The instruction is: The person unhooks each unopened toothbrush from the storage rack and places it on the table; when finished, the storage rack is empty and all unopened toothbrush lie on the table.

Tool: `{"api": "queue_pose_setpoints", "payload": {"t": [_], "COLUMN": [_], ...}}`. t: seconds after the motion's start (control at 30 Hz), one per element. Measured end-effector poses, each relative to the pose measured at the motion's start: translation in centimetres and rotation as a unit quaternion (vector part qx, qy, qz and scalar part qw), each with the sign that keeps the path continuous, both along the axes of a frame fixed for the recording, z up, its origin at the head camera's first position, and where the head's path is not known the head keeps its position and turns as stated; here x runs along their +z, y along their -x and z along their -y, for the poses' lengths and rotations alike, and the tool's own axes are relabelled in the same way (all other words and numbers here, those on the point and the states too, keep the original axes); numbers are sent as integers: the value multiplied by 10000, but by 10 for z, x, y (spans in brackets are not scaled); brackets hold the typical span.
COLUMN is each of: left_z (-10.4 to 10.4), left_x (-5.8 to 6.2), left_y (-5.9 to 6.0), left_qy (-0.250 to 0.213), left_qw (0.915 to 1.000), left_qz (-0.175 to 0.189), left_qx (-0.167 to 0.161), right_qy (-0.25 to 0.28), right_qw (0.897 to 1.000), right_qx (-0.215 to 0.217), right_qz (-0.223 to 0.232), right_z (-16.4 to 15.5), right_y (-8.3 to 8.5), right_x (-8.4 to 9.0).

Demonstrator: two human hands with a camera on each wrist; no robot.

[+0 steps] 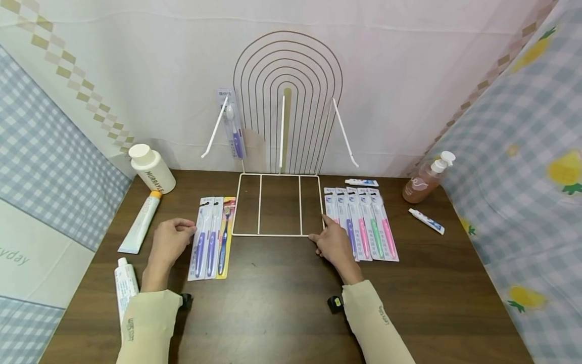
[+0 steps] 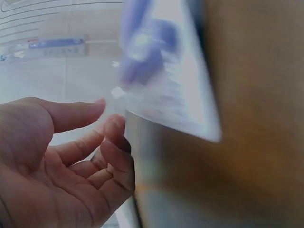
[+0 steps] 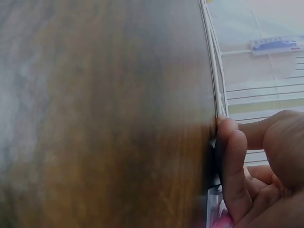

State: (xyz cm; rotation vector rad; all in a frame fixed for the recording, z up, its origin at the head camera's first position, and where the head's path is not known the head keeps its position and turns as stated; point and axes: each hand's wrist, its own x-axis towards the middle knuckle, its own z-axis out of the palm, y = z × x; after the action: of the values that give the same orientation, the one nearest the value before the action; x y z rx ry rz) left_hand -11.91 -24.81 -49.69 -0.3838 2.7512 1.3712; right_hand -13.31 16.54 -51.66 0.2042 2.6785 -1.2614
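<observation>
My left hand (image 1: pixel 172 237) lies left of three packaged toothbrushes, two purple (image 1: pixel 200 242) and one yellow-backed (image 1: pixel 226 237). Its fingertips touch the edge of the nearest purple pack (image 2: pixel 166 76); in the left wrist view the left hand (image 2: pixel 61 161) has loosely bent fingers. My right hand (image 1: pixel 334 243) rests at the front right corner of the white wire rack's base (image 1: pixel 260 202). In the right wrist view a fingertip of the right hand (image 3: pixel 256 171) presses against the wire (image 3: pixel 212 71). One purple toothbrush pack (image 1: pixel 234 126) hangs on the rack's left hook.
A row of several toothbrush packs (image 1: pixel 373 227) lies just right of my right hand. A white bottle (image 1: pixel 152 168) and two toothpaste tubes (image 1: pixel 141 225) (image 1: pixel 125 285) lie at the left. A pump bottle (image 1: pixel 425 182) and two small tubes (image 1: pixel 361 182) (image 1: pixel 426 221) are at the right.
</observation>
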Motion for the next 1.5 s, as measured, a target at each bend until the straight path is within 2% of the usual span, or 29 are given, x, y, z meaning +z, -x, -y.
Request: {"api": "queue_pose_setpoints", "payload": {"t": [0.2, 0.37, 0.53, 0.7, 0.9, 1.1, 1.3, 1.5], "left_z": [-19, -39, -57, -68, -73, -76, -78, -80], "left_x": [25, 50, 68, 82, 94, 97, 100, 104], "left_y": [31, 70, 108, 135, 149, 156, 158, 157], "left_qy": [132, -302, -705, -925, -1001, -1011, -1170, -1167], "left_qw": [9958, 9878, 9820, 9783, 9722, 9704, 9665, 9677], "left_qz": [-902, -1526, -1750, -1855, -2106, -2180, -2271, -2223], "left_qx": [-13, -68, -33, -5, -219, -249, -234, -225], "right_qy": [-61, -48, -7, -1, 10, 42, 21, 16], "right_qw": [9999, 9999, 9999, 9998, 9998, 9998, 9998, 9998], "right_qx": [-64, -87, -107, -135, -149, -150, -159, -181], "right_qz": [47, 67, 99, 143, 97, 120, 146, 119], "right_z": [0, 1, 2, 3, 3, 4, 4, 3], "right_y": [0, -1, -2, -3, -3, -3, -4, -3], "right_x": [1, 0, 1, 1, 2, 2, 2, 3]}}
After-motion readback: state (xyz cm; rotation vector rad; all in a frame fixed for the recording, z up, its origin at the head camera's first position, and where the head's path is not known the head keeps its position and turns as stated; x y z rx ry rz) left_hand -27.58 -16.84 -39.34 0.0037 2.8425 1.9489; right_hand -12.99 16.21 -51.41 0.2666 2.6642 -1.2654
